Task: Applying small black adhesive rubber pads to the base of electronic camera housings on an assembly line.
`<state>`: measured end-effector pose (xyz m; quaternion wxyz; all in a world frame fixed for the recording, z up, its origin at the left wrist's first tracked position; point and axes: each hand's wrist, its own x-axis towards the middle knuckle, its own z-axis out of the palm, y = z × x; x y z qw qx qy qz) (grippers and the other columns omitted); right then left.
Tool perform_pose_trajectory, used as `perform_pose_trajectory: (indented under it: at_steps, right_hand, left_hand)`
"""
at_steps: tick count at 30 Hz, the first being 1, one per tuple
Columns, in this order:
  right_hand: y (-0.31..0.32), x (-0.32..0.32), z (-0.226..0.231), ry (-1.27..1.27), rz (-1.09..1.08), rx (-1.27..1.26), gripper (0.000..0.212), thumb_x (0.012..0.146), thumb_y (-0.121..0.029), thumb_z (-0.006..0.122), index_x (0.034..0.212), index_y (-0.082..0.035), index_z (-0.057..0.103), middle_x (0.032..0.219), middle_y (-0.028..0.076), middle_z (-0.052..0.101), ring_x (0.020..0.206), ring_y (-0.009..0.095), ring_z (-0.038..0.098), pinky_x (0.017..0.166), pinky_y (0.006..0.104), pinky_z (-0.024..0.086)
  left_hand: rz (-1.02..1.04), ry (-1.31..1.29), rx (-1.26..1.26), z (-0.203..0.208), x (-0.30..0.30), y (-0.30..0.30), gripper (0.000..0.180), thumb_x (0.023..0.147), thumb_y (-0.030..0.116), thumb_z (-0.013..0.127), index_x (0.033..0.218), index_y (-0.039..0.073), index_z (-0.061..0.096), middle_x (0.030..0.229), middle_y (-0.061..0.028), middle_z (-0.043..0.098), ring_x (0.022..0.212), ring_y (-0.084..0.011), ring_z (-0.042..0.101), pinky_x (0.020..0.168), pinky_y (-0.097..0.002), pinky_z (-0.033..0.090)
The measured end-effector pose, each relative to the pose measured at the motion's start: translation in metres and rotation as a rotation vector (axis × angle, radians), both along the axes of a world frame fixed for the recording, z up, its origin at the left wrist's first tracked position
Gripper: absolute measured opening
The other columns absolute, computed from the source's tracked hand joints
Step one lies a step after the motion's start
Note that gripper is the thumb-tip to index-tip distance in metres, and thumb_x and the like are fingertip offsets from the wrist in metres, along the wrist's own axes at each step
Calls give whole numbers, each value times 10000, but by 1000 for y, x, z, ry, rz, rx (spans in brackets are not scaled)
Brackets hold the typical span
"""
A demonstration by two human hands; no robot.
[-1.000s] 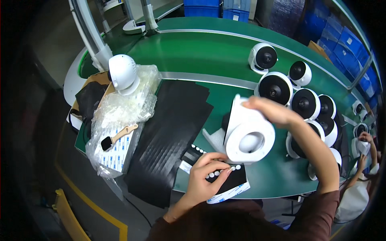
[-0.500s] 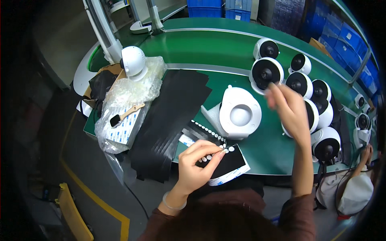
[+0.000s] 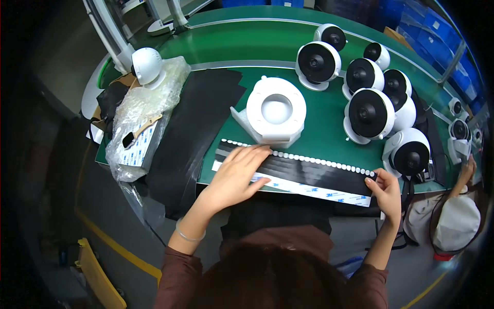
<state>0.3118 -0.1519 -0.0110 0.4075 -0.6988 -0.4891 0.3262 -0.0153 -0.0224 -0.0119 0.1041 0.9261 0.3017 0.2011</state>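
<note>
A long black adhesive sheet [image 3: 324, 180] lies along the table's near edge, a row of small white round pads [image 3: 314, 160] on its far side and a white-and-blue printed backing strip on its near side. Across its left part my left hand [image 3: 238, 172] rests flat with fingers stretched out, hiding some pads. My right hand [image 3: 385, 191] pinches the sheet's right end between thumb and fingers. Just beyond the sheet, a white round housing [image 3: 296, 110] with a round recess faces up on a piece of white foam [image 3: 241, 123].
Several white camera units with black fronts [image 3: 368, 114] stand at the right. Black sheets [image 3: 193, 129] lie at the left, beside a bubble-wrapped stack [image 3: 146, 108] bearing a watch [image 3: 139, 133] and another white unit [image 3: 147, 67]. Another person's hand [image 3: 467, 172] shows at far right.
My right hand has come down from the camera units to the sheet's right end. The sheet, folded up before, now lies stretched out. My left hand has gone from a pinch to flat.
</note>
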Motion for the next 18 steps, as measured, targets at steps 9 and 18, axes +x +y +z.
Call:
perform_pose_trajectory:
  at_steps: [9,18]
  right_hand:
    - [34,-111,5,-783,202,520,377,701,-157,684,1043,-53,566,1031,112,569,999,266,539,909,436,372]
    - [72,-148,19,-619,456,524,596,687,-284,701,1209,-92,485,1132,65,524,1033,216,515,931,427,342]
  left_hand:
    - [131,28,44,7,-27,11,532,690,297,696,1121,38,519,1081,-117,512,1045,-276,462,901,-374,357]
    - [198,-245,280,39,-28,-17,469,502,34,712,957,44,595,816,-71,529,728,-233,541,590,-308,456]
